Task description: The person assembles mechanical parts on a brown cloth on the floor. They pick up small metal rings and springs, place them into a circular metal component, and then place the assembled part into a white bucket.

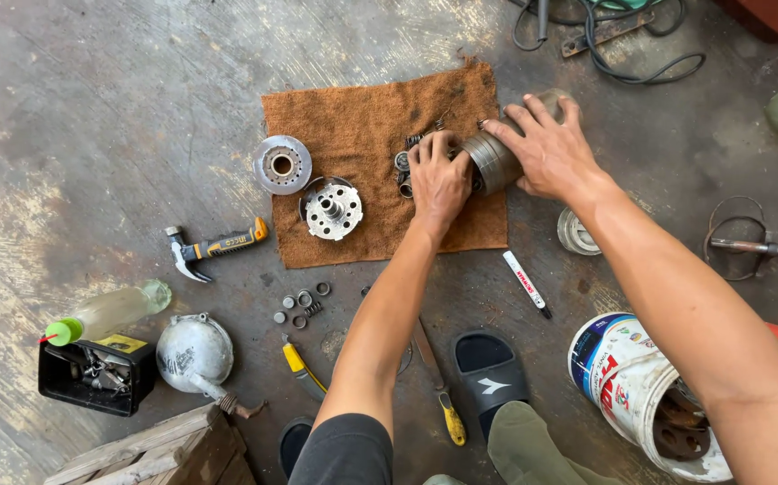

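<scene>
My right hand (546, 148) grips a grey ribbed metal drum (494, 164) lying on its side at the right edge of a brown cloth (362, 117). My left hand (438, 180) rests against the drum's open end, fingers closed over small metal parts there. Several small round rings (402, 166) lie on the cloth just left of that hand. Farther left on the cloth sit a finned hub with a centre shaft (331, 209) and a flat round disc with a hole (282, 164).
On the concrete floor lie a claw hammer (212, 247), loose washers and a spring (303, 302), a white marker (525, 282), a yellow-handled tool (302, 366), a metal dome cover (194, 352), a black parts tray (97, 377), a squeeze bottle (110, 313), a paint bucket (636, 386) and cables (613, 45).
</scene>
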